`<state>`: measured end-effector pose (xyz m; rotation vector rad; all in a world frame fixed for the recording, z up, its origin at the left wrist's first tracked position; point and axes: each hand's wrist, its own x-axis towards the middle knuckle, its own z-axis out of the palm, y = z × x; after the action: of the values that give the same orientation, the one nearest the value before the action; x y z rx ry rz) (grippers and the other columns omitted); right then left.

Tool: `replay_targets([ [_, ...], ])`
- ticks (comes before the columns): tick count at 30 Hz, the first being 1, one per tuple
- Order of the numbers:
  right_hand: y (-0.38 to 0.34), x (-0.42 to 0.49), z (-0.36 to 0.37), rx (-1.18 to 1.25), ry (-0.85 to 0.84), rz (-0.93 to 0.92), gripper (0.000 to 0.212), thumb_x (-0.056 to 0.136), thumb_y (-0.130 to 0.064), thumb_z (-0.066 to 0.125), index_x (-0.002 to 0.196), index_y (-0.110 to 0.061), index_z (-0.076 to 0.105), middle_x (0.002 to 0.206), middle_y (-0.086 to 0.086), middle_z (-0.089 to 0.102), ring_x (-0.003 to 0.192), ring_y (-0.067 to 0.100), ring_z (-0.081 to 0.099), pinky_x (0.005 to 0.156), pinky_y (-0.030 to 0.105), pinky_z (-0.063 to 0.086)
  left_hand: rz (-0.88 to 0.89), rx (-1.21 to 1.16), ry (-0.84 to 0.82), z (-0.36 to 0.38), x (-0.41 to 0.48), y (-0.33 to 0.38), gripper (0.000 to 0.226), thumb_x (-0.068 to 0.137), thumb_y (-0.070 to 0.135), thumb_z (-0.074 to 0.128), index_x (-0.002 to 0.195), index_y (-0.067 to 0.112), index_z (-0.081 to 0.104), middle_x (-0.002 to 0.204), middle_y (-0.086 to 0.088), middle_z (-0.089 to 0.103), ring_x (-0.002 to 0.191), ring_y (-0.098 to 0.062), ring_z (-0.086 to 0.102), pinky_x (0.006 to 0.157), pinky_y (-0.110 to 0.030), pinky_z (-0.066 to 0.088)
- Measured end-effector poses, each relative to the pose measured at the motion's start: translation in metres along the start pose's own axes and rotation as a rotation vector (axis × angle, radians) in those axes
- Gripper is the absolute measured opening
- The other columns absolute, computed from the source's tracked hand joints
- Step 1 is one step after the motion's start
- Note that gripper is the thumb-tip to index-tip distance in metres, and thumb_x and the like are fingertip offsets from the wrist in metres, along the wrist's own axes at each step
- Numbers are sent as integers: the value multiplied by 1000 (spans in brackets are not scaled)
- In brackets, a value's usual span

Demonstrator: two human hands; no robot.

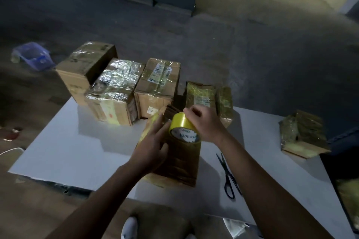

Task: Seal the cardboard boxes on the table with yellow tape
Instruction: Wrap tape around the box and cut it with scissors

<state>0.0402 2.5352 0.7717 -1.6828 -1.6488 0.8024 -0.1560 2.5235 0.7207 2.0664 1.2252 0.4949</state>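
Note:
A cardboard box (178, 163) stands in the middle of the white table (77, 153), near its front edge, with yellow tape on its sides. My right hand (206, 122) grips a roll of yellow tape (183, 128) on top of this box. My left hand (153, 141) presses flat on the box's left top, fingers straight, over a stretch of yellow tape. Three taped boxes (114, 91) stand at the table's far left, another taped box (209, 99) sits just behind my hands, and a small taped box (303, 136) lies at the right.
Black scissors (228, 176) lie on the table right of the middle box. A blue plastic bag (33, 57) lies on the floor at the left. A dark object (343, 180) borders the table's right edge. My white shoe (129, 227) shows below the table's front edge.

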Motion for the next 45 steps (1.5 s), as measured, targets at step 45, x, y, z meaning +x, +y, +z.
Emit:
replay_targets([
  [45,15,-10,8,-432,-31,107,47,94,-35,49,53,-14,39,51,3,38,48,17,35,52,30,30,146,640,-48,17,12,-21,82,83,56,-2,152,11,1,159,-9,-4,146,-24,-9,117,-50,-6],
])
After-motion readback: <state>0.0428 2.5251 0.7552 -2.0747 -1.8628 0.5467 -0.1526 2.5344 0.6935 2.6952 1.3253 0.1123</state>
